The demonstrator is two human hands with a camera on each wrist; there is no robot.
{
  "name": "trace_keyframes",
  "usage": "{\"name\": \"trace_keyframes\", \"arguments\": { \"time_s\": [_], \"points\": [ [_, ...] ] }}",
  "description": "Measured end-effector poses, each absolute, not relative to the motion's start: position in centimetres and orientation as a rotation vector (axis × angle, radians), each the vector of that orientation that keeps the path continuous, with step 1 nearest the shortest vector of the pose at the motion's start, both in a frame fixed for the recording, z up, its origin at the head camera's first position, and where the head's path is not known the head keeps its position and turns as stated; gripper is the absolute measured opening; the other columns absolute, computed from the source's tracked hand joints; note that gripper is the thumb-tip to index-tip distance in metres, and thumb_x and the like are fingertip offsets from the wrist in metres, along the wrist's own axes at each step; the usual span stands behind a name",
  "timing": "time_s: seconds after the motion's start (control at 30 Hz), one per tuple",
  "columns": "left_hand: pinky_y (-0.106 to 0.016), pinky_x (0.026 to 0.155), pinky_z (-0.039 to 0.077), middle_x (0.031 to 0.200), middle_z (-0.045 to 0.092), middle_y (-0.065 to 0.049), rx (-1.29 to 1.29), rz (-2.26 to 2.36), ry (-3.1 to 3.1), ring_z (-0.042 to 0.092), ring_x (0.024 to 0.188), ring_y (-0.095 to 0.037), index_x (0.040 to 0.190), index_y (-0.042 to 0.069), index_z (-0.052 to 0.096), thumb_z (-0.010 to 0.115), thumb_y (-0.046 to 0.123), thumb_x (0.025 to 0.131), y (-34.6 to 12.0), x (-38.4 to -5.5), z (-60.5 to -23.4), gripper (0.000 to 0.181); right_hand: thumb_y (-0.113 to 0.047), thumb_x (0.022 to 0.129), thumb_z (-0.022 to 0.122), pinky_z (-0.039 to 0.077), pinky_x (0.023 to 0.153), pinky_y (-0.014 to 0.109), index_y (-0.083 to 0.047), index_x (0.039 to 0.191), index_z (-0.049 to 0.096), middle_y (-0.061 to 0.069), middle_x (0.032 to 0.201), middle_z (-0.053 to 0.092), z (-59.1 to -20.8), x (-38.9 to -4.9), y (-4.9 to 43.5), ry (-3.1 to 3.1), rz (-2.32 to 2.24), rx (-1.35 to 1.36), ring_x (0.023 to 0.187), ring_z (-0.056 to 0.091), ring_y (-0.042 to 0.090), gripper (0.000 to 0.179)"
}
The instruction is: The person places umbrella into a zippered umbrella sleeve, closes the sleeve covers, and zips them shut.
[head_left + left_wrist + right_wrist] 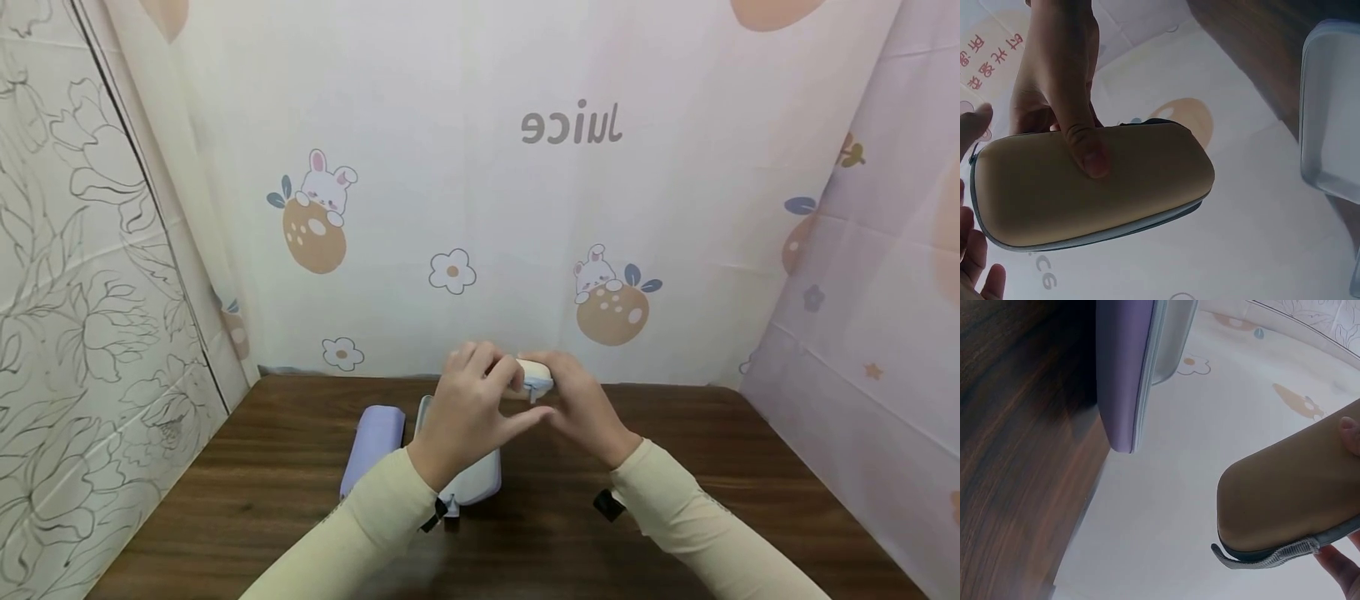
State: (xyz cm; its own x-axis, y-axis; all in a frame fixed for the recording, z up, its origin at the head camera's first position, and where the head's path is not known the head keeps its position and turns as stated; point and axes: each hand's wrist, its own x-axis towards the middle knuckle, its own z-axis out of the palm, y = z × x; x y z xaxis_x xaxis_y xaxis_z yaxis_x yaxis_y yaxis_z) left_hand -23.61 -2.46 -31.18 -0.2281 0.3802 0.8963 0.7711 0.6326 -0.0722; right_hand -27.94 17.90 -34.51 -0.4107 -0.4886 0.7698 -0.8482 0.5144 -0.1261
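Note:
A cream-coloured zip-up case [535,375] with a grey-blue edge is up in the air above the table. My right hand [581,404] grips it, thumb across its broad face in the left wrist view. A fabric zip pull [1294,551] hangs from one end of the case [1285,487]. At that end is my left hand [468,408], its thumb and fingers spread apart around the pull. Below, an open case [480,479] with a pale interior lies on the table, partly hidden by my left hand and forearm.
A lilac case or shell [375,446] lies left of the open case on the dark wooden table [262,483]. Behind the table hangs a printed curtain [457,192], and patterned sheets [97,250] close off both sides.

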Motion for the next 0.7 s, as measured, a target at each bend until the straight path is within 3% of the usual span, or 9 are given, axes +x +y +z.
{"name": "trace_keyframes", "arguments": {
  "time_s": [0.17,0.33,0.7],
  "points": [
    [-0.031,0.067,0.038,0.081,0.049,0.003,-0.903,-0.469,-1.850,0.045,0.076,-0.016,0.077,0.017,0.056,0.089,0.042,0.074,-2.53,-23.49,-31.18,0.041,0.018,0.073,0.076,0.051,0.091,0.042,-0.004,0.130,0.057,0.011,0.121,0.062,-34.59,-27.86,17.88,-2.071,0.664,1.066,0.109,0.059,0.027,0.064],
    [-0.029,0.064,0.039,0.081,0.053,0.003,-0.915,-0.471,-1.846,0.047,0.076,-0.016,0.076,0.017,0.061,0.087,0.037,0.077,-2.61,-23.45,-31.23,0.033,0.013,0.074,0.080,0.052,0.089,0.042,-0.004,0.130,0.057,0.011,0.120,0.062,-34.81,-27.77,18.01,-2.074,0.666,1.050,0.107,0.059,0.027,0.063],
    [-0.024,0.065,0.044,0.087,0.054,0.001,-0.969,-0.551,-1.905,0.045,0.078,-0.016,0.088,0.014,0.066,0.077,0.024,0.091,-2.85,-23.12,-31.12,0.015,0.000,0.076,0.086,0.051,0.091,0.041,-0.002,0.130,0.058,0.011,0.120,0.063,-34.83,-28.03,18.19,-2.044,0.684,1.054,0.108,0.060,0.028,0.061]
  ]
}}
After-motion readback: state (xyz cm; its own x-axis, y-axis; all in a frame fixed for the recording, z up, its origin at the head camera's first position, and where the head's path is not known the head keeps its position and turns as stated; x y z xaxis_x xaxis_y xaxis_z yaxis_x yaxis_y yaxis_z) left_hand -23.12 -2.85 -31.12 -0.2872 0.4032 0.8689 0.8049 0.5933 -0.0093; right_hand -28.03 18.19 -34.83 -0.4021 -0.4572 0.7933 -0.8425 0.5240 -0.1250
